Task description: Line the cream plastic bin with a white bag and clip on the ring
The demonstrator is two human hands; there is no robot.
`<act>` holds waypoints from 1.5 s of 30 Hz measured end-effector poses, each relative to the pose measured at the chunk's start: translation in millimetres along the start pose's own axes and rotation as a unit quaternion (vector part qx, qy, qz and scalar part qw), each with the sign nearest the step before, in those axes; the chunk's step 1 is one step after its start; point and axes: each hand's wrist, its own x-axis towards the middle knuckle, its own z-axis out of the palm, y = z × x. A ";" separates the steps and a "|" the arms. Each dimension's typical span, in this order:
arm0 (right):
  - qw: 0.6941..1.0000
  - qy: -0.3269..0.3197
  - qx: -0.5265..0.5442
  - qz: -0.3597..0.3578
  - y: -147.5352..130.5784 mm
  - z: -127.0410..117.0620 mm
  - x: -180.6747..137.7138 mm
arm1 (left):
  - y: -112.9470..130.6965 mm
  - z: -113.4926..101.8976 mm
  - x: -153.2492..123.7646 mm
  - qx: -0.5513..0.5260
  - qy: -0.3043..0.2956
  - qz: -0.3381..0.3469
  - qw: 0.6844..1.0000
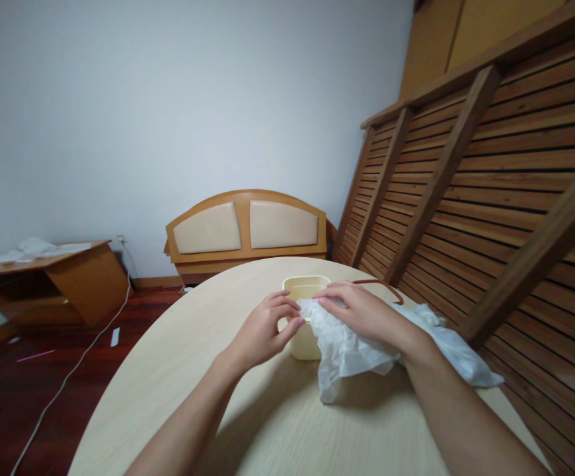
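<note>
While the left hand curled half-open at the cream bin, the right hand lay loosely bent over a white plastic bag. Whether either gripped it was unclear.

two bare hands, slim fingers, bare wrists, bare forearms
</note>
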 end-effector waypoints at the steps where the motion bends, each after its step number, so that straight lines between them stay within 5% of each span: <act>1: 1.000 -0.011 0.011 -0.001 -1.1 -0.1 0.4 | 1.2 -2.2 0.4 -0.008 -0.006 0.012 1.000; 17: 0.999 -0.018 0.036 -0.005 -4.6 -6.5 0.6 | 10.7 4.2 -2.1 0.033 -0.045 0.102 0.993; 23: 0.999 0.003 0.016 -0.030 -6.4 -25.0 -5.8 | 6.4 5.5 0.6 0.063 -0.039 0.074 0.995; 36: 0.992 -0.112 -0.046 -0.022 -29.8 -27.6 -22.9 | -16.3 -26.2 -3.3 0.042 -0.016 -0.011 0.999; 45: 0.998 -0.061 0.018 -0.017 -41.8 -33.9 -21.1 | -20.7 -25.4 -4.0 0.036 -0.020 -0.003 0.999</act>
